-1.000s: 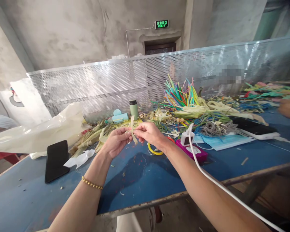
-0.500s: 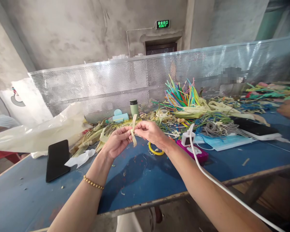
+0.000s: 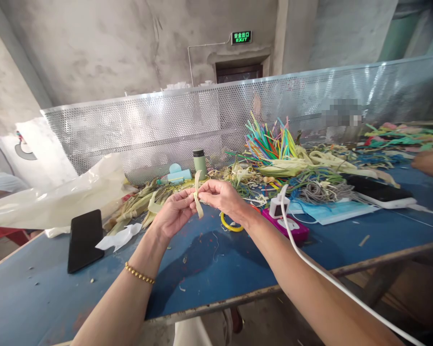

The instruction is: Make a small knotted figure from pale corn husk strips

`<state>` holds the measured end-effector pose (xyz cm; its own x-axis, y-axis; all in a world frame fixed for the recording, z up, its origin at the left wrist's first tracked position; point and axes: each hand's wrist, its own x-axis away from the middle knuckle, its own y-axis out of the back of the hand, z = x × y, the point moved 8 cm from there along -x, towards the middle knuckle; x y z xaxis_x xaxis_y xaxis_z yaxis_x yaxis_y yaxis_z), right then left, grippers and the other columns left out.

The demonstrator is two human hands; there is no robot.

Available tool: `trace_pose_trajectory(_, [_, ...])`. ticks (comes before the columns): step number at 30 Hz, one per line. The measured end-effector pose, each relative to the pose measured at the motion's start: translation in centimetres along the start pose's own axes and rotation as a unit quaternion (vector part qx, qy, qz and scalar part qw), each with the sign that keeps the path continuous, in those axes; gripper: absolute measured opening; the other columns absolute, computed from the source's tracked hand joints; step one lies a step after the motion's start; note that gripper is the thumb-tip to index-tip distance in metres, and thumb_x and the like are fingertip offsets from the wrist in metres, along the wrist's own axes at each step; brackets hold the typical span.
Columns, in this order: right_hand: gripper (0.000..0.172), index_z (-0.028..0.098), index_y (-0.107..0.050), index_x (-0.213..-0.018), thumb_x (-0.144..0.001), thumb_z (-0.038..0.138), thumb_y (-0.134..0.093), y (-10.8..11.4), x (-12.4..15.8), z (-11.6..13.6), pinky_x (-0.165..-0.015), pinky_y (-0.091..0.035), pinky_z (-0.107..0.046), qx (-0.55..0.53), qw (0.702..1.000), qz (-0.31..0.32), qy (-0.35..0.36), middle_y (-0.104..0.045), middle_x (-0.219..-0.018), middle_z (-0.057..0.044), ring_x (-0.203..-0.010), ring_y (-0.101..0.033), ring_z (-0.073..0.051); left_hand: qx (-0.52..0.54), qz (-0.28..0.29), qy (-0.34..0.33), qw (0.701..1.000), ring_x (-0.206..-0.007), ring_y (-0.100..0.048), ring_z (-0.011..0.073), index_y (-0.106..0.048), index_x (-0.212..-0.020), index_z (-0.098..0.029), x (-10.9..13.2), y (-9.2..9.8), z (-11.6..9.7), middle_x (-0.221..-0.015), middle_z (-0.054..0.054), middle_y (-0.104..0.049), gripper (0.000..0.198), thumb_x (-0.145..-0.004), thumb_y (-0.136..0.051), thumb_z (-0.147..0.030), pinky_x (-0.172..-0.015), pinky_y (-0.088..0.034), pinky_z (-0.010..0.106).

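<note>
A pale, flat strip of dried plant leaf [image 3: 198,207], looking like husk, is pinched between my two hands above the blue table [image 3: 202,269]. My left hand [image 3: 175,211] closes thumb and fingertips on its left side. From the other side, the thumb and fingers of my right hand [image 3: 222,197] grip it at the same spot. One end of the strip points up and the other hangs down; its middle is partly hidden by fingertips. Below my right wrist lies a yellow ring [image 3: 231,223], partly covered by the arm.
Leaf scraps [image 3: 139,206] and a green bottle [image 3: 199,165] lie beyond my hands. A black phone [image 3: 85,240] is at left. At right are a white charger on a purple box [image 3: 299,229], its cable [image 3: 321,271] across my forearm, a blue mask [image 3: 341,211] and another person's hand [image 3: 431,163].
The strip has tilted slightly and shifted a little left between my fingers. Both hands keep their pinch, and the camera view has moved slightly.
</note>
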<state>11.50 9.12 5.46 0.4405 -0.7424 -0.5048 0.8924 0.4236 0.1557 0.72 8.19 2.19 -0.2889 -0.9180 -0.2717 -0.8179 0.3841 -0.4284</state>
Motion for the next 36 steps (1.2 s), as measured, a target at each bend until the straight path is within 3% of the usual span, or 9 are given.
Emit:
trace_pose_trajectory(7, [0.020,0.017,-0.056,-0.071,-0.079,0.033,-0.064,0.5,-0.4,-0.4,-0.047,-0.032,-0.022,0.084,0.996,-0.027,0.032,-0.050,-0.054,0.004,-0.049,-0.040,-0.008,0.011,-0.024,-0.007,1.000,-0.058,-0.052,0.0057,-0.067,-0.096,-0.007,-0.1,0.4,-0.3,-0.075,0.003,-0.061,0.019,-0.077,-0.068,-0.009,-0.058,-0.047,0.019])
trace_pose_trajectory(12, [0.019,0.017,-0.054,-0.068,-0.081,0.030,-0.061,0.7,-0.5,-0.4,-0.049,-0.035,-0.022,0.147,0.986,-0.060,0.047,-0.052,-0.054,0.003,-0.050,-0.045,-0.009,0.005,-0.062,-0.028,0.998,-0.060,-0.055,0.0063,-0.067,-0.085,-0.007,-0.3,1.3,-0.2,-0.071,0.002,-0.062,0.014,-0.073,-0.073,-0.011,-0.060,-0.048,0.018])
trace_pose_trajectory(17, [0.020,0.018,-0.053,-0.068,-0.085,0.028,-0.055,-0.3,-0.2,-1.0,-0.047,-0.038,-0.023,0.155,0.987,-0.021,0.033,-0.057,-0.058,0.002,-0.044,-0.051,-0.009,0.005,-0.087,-0.036,0.995,-0.061,-0.058,0.0070,-0.067,-0.076,-0.010,-0.3,1.6,0.0,-0.068,0.000,-0.062,0.013,-0.069,-0.077,-0.014,-0.061,-0.048,0.018])
trace_pose_trajectory(21, [0.020,0.018,-0.055,-0.065,-0.083,0.025,-0.057,-0.5,-0.2,-1.4,-0.045,-0.038,-0.023,0.190,0.981,0.018,0.023,-0.059,-0.059,0.001,-0.041,-0.051,-0.009,-0.059,-0.099,-0.047,0.992,-0.064,-0.059,0.0102,-0.068,-0.078,-0.012,-0.2,1.8,-0.2,-0.071,0.001,-0.064,0.018,-0.066,-0.080,-0.020,-0.063,-0.047,0.022])
trace_pose_trajectory(23, [0.015,0.018,-0.059,-0.066,-0.081,0.021,-0.059,0.7,-0.4,-0.7,-0.048,-0.038,-0.024,0.237,0.970,-0.018,0.041,-0.060,-0.059,0.001,-0.044,-0.051,-0.009,-0.129,-0.110,-0.067,0.983,-0.059,-0.055,0.0089,-0.068,-0.076,-0.012,-0.1,2.0,-0.6,-0.067,0.000,-0.062,0.019,-0.065,-0.080,-0.023,-0.058,-0.042,0.022])
trace_pose_trajectory(26, [0.012,0.017,-0.065,-0.074,-0.080,0.016,-0.055,3.3,-0.3,1.0,-0.057,-0.039,-0.025,0.298,0.939,-0.149,0.088,-0.065,-0.070,-0.003,-0.060,-0.055,-0.013,-0.238,-0.114,-0.077,0.961,-0.056,-0.050,0.0079,-0.069,-0.075,-0.012,-0.1,2.0,-0.8,-0.067,0.001,-0.062,0.020,-0.066,-0.079,-0.027,-0.055,-0.038,0.022])
trace_pose_trajectory(27, [0.014,0.016,-0.066,-0.074,-0.081,0.018,-0.055,3.4,-0.4,1.2,-0.059,-0.039,-0.025,0.302,0.936,-0.151,0.097,-0.066,-0.072,-0.003,-0.063,-0.056,-0.013,-0.262,-0.113,-0.076,0.955,-0.057,-0.050,0.0080,-0.069,-0.077,-0.012,-0.1,1.8,-0.8,-0.069,0.001,-0.062,0.022,-0.066,-0.079,-0.027,-0.056,-0.038,0.022])
trace_pose_trajectory(32, [0.023,0.015,-0.067,-0.065,-0.079,0.032,-0.062,1.5,-0.7,-0.6,-0.055,-0.035,-0.025,0.279,0.959,-0.031,0.040,-0.063,-0.063,-0.002,-0.058,-0.051,-0.012,-0.324,-0.121,-0.067,0.936,-0.062,-0.054,0.0106,-0.063,-0.110,-0.013,0.3,0.8,-0.9,-0.070,-0.001,-0.063,0.053,-0.062,-0.081,-0.024,-0.059,-0.039,0.023])
trace_pose_trajectory(36, [0.010,0.014,-0.066,-0.065,-0.071,0.021,-0.066,1.3,-0.5,-2.1,-0.054,-0.036,-0.023,0.193,0.981,-0.021,-0.029,-0.062,-0.061,-0.001,-0.057,-0.051,-0.010,-0.338,-0.083,-0.061,0.936,-0.059,-0.053,0.0102,-0.059,-0.120,-0.014,0.5,-0.4,-1.0,-0.065,-0.003,-0.060,0.063,-0.062,-0.080,-0.021,-0.058,-0.038,0.023])
